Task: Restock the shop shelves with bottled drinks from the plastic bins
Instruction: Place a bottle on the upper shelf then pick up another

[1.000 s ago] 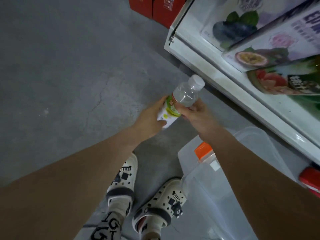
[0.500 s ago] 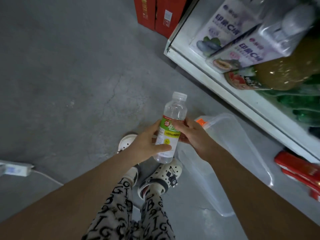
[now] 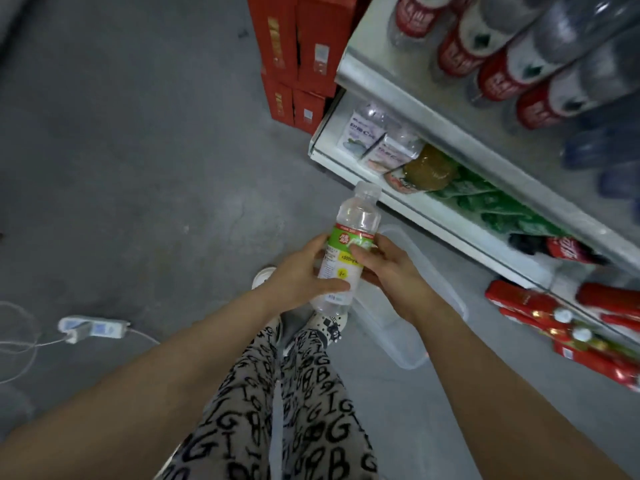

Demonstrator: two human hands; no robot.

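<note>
I hold a clear bottle (image 3: 350, 244) with a green and yellow label upright in front of me, over the floor. My left hand (image 3: 300, 276) grips its lower half from the left. My right hand (image 3: 388, 268) grips the label area from the right. Below and right of the bottle a clear plastic bin (image 3: 415, 306) lies on the floor, partly hidden by my right arm. The white shop shelves (image 3: 426, 202) rise at the right, holding purple-labelled bottles (image 3: 367, 133), green packs and, higher up, red-labelled bottles (image 3: 491, 64).
Red cartons (image 3: 298, 60) are stacked on the floor beside the shelf's far end. A white power strip (image 3: 91, 328) with cables lies on the grey floor at left. Red boxes (image 3: 571, 334) sit low at the right. My patterned trousers and white clogs are below the bottle.
The view has risen away from the floor, so more of the shelves shows. Both hands turned the bottle from tilted to upright and kept hold of it.
</note>
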